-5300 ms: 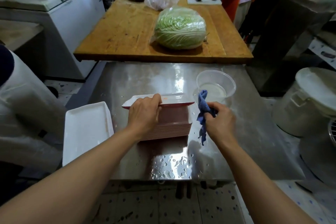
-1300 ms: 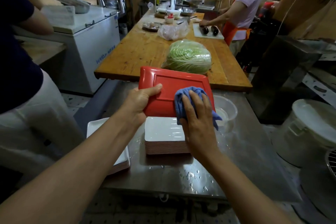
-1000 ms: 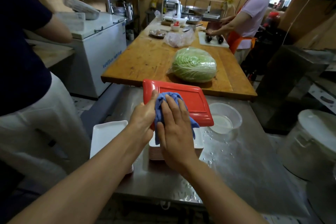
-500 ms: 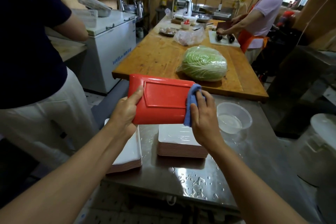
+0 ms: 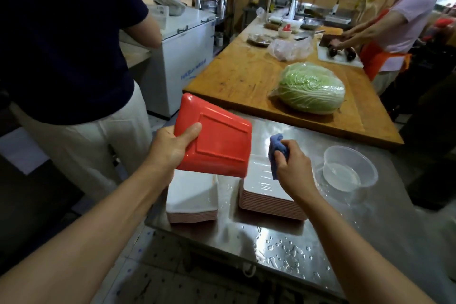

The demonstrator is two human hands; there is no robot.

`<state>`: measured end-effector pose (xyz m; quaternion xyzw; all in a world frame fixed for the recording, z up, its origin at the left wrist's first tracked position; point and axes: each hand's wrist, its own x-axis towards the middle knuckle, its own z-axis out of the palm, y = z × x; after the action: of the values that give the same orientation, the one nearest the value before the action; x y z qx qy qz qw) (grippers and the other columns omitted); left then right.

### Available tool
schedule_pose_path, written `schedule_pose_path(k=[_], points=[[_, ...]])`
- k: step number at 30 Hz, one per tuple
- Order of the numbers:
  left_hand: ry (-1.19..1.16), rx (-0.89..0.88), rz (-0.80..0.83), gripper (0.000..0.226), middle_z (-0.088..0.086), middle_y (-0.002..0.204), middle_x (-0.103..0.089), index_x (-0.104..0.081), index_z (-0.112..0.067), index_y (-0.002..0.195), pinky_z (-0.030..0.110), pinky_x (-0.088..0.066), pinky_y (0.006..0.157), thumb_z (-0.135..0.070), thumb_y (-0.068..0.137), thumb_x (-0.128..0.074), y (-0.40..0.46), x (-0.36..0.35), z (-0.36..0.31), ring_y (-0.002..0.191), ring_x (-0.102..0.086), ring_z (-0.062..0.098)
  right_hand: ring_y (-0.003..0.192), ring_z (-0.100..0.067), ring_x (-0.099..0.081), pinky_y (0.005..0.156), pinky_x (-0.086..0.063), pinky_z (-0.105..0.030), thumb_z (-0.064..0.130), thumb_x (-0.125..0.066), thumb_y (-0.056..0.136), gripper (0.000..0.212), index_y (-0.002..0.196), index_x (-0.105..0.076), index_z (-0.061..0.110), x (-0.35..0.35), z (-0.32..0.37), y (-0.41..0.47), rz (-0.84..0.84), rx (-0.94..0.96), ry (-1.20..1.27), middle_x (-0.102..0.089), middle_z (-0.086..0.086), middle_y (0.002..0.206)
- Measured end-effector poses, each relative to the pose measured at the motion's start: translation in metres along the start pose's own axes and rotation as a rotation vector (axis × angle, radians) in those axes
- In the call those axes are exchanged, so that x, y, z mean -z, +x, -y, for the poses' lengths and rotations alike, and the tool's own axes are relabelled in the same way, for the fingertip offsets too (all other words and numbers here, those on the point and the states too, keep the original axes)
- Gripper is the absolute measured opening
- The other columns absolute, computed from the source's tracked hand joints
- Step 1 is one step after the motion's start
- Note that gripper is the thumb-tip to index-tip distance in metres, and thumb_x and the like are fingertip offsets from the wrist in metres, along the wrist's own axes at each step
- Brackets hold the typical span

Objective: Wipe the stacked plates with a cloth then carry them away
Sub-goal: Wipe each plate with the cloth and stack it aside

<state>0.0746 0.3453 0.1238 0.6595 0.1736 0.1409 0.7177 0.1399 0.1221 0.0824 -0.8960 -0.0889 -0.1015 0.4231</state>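
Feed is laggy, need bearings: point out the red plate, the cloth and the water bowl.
red plate (image 5: 219, 145): head view, middle of its red underside.
cloth (image 5: 276, 142): head view, bunched top above the right fingers.
water bowl (image 5: 355, 155): head view, clear far wall.

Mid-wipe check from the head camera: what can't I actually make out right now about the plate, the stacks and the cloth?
- Red plate: only its underside shows; the eating face is turned away.
- Right stack: the right hand and the plate cover part of its top.
- Left stack: the plate hides its far end.
- Blue cloth: bunched in the fingers; dampness unreadable.
- Plate counts: edges too fine.
- Left hand: fingers behind the plate hidden.
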Motion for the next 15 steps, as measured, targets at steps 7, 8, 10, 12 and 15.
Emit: schedule_pose_path(k=[7, 8, 10, 12, 15], points=[[1.101, -0.742, 0.096, 0.022, -0.001, 0.078, -0.059, -0.069, -0.010, 0.087, 0.030, -0.048, 0.058, -0.032, 0.084, -0.068, -0.002, 0.023, 0.038, 0.068, -0.057, 0.017, 0.079, -0.017, -0.050, 0.058, -0.027, -0.018, 0.011, -0.052, 0.092, 0.020, 0.111, -0.057, 0.011, -0.022, 0.013, -0.005, 0.085, 0.021, 0.047, -0.056, 0.000, 0.091], [1.196, -0.815, 0.139, 0.018, 0.001, 0.076, -0.060, -0.071, -0.011, 0.083, 0.030, -0.048, 0.053, -0.029, 0.081, -0.072, -0.003, 0.025, 0.045, 0.065, -0.058, 0.020, 0.079, -0.016, -0.051, 0.057, -0.029, -0.016, 0.011, -0.052, 0.092, 0.019, 0.111, -0.057, 0.012, -0.024, 0.013, -0.006, 0.096, 0.016, 0.056, -0.057, 0.000, 0.091], [1.307, -0.900, 0.195, 0.017, 0.005, 0.069, -0.061, -0.071, -0.010, 0.072, 0.028, -0.044, 0.040, -0.022, 0.069, -0.083, -0.004, 0.030, 0.059, 0.059, -0.061, 0.025, 0.080, -0.015, -0.052, 0.058, -0.032, -0.012, 0.012, -0.052, 0.092, 0.018, 0.110, -0.056, 0.014, -0.028, 0.012, -0.008, 0.112, 0.002, 0.074, -0.058, 0.000, 0.092], [1.390, -0.931, 0.238, 0.021, 0.004, 0.063, -0.059, -0.070, -0.012, 0.065, 0.024, -0.038, 0.034, -0.020, 0.059, -0.088, -0.005, 0.032, 0.073, 0.054, -0.060, 0.023, 0.084, -0.016, -0.053, 0.064, -0.033, -0.019, 0.013, -0.052, 0.092, 0.017, 0.109, -0.056, 0.016, -0.031, 0.009, -0.009, 0.117, -0.020, 0.086, -0.059, 0.001, 0.093], [1.498, -1.003, 0.271, 0.022, 0.001, 0.059, -0.058, -0.071, -0.016, 0.067, 0.022, -0.031, 0.033, -0.013, 0.053, -0.088, -0.007, 0.032, 0.098, 0.049, -0.057, 0.019, 0.086, -0.017, -0.055, 0.069, -0.035, -0.025, 0.013, -0.052, 0.092, 0.016, 0.106, -0.056, 0.018, -0.033, 0.005, -0.010, 0.112, -0.049, 0.105, -0.060, 0.000, 0.094]])
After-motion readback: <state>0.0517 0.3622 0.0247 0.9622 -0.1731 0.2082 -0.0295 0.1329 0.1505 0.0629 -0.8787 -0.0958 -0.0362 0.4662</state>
